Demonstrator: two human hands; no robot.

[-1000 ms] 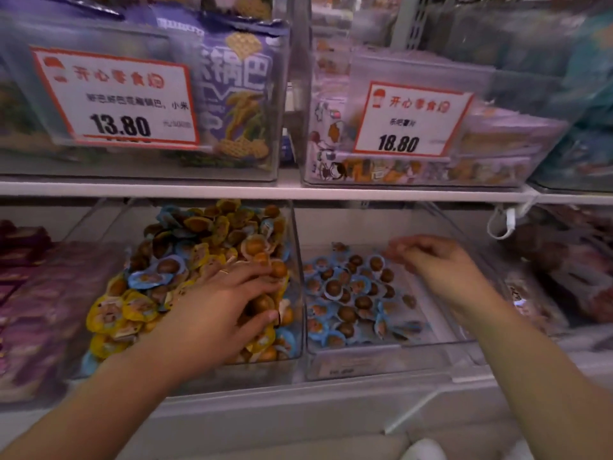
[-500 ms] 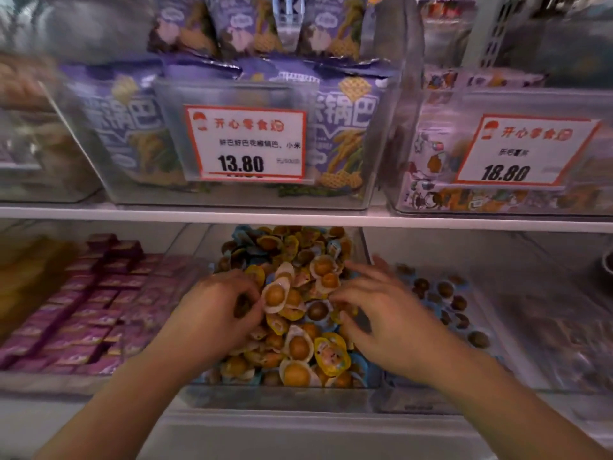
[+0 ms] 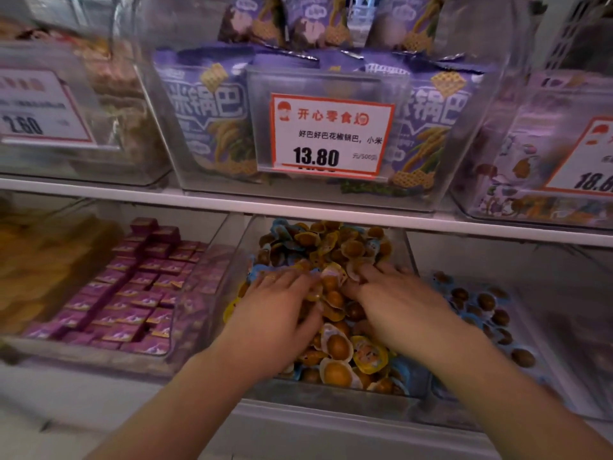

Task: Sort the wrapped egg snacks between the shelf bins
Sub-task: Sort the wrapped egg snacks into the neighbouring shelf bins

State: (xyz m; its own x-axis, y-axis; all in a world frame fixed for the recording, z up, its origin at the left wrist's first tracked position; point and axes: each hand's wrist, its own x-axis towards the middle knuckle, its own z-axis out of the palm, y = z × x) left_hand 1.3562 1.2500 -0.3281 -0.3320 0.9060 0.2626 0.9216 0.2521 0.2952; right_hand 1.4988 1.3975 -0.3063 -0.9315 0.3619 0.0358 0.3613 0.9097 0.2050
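Two tiers of shelf [image 3: 298,207] fill the view, clear bins lined along each. Straight ahead of both hands sits the middle bin [image 3: 238,260], heaped with wrapped egg snacks [image 3: 335,346] in yellow, blue and white wrappers. Just off to the right of the right hand lies the neighbouring bin [image 3: 544,366], holding only a thin scatter of blue-wrapped eggs [image 3: 486,302]. Out to the left of the left hand, a bin of small purple packets [image 3: 132,303]. Above the hands hangs the 13.80 price card [image 3: 331,137].

Now the hands themselves. The left hand [image 3: 275,313] lies palm down on the heap, fingers spread across the wrappers; blur hides whether anything is pinched beneath. The right hand [image 3: 394,310] is likewise down in the pile, fingertips buried among the eggs, and whether they have hold of one I cannot tell.

The relation that counts: the sparse bin lies to the right, so the right hand is the nearer carrier. Any blue-wrapped piece found here likely travels rightward over the dividing wall. The eggs are small and rounded, lying at every angle, so no long axis guides the pick.
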